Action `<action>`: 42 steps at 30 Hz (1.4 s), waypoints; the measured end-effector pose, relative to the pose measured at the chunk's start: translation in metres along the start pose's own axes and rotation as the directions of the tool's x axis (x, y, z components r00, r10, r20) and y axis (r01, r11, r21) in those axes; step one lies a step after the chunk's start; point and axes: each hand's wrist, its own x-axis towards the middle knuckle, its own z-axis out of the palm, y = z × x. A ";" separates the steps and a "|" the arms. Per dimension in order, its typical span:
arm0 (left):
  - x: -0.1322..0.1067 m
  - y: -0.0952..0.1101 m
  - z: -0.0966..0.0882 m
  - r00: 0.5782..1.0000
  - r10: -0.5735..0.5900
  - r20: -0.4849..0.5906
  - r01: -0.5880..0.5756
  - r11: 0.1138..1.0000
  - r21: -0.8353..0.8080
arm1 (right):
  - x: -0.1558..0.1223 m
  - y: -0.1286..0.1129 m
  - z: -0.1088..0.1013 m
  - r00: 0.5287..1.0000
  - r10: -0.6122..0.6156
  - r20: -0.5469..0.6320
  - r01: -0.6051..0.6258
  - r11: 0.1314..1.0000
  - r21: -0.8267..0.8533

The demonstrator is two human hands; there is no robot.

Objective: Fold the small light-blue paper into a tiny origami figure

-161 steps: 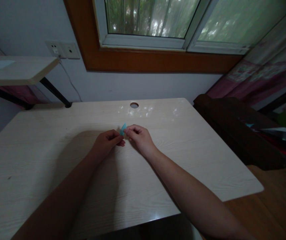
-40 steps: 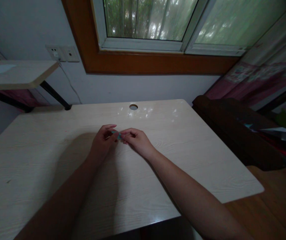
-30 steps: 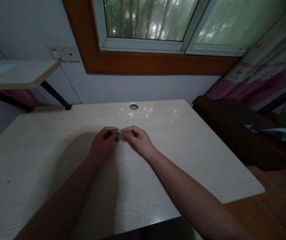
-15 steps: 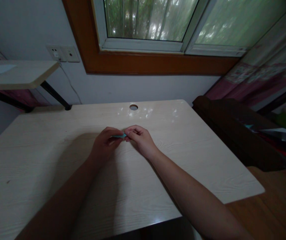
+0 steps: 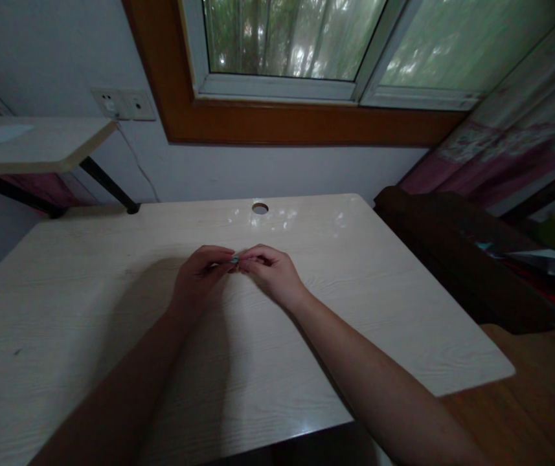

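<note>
Between the fingertips of both hands is a small teal piece, thin and mostly covered by fingers; its kind cannot be made out. My left hand pinches it from the left, thumb below and fingers above. From the right, my right hand closes thumb and fingers on its other end. The two sets of fingertips nearly meet, just over the pale wood-grain table.
A round cable hole pierces the table's far edge. At left a raised shelf stands on black legs. Behind are a socket with a cord and a window. Dark wooden furniture adjoins the right side.
My left hand has shifted slightly left, its fingers straighter along the teal piece. Less of the piece shows now. My right fingertips have moved a little left too.
</note>
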 end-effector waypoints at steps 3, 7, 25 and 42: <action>0.000 0.001 -0.001 1.000 0.010 -0.007 -0.010 1.000 0.026 | -0.001 -0.004 0.000 0.997 -0.071 -0.025 0.067 0.990 -0.120; 0.000 0.002 -0.002 0.999 0.050 0.000 -0.049 0.991 0.122 | -0.001 -0.010 -0.001 0.977 -0.212 0.014 0.207 0.940 -0.272; 0.000 0.010 -0.003 0.993 0.120 0.012 -0.119 0.955 0.272 | -0.004 -0.013 0.003 0.973 -0.227 0.027 0.223 0.917 -0.331; 0.000 0.001 0.005 0.974 -0.175 -0.145 0.172 0.985 -0.032 | -0.003 -0.014 -0.001 0.914 -0.374 0.158 0.404 0.796 -0.452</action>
